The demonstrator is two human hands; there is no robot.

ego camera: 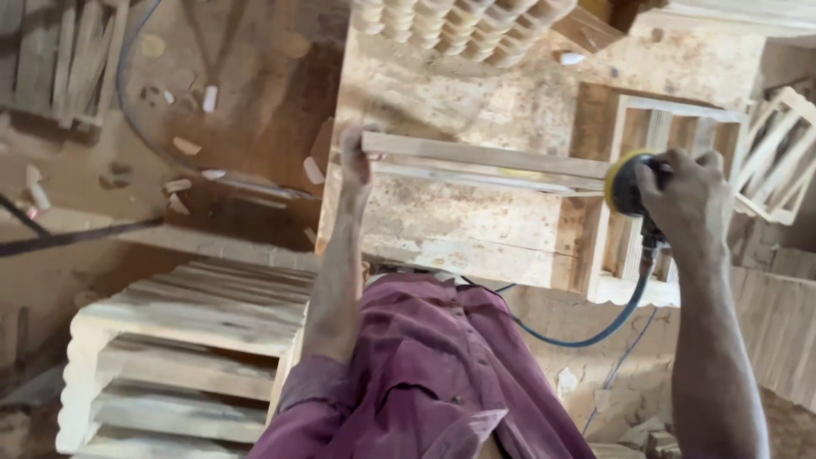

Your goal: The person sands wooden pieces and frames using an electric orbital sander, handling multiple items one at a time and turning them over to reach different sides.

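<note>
While a long pale wooden slat frame [484, 163] lies across the dusty, stained worktop [442, 93], the person's left hand [354, 157] holds its left end, fingers curled shut around the end of the rails. At the frame's right end, the right hand [688, 200] is closed over a round black sander with a yellow pad [627, 184], the pad pressed against the end of the frame. A blue power cord [595, 336] hangs from the sander and loops down across the person's maroon shirt [433, 374].

Beyond the frame, at the far edge of the worktop, a row of pale scalloped wooden pieces [459, 25] is stacked. Just right of the sander, another slatted wooden frame [654, 136] rests on the worktop, and more such frames [782, 153] lean at the right edge. Lower left, a pale wooden slatted crate [178, 357] stands on the floor, with wood offcuts [183, 183] scattered on the brown floor above it.
</note>
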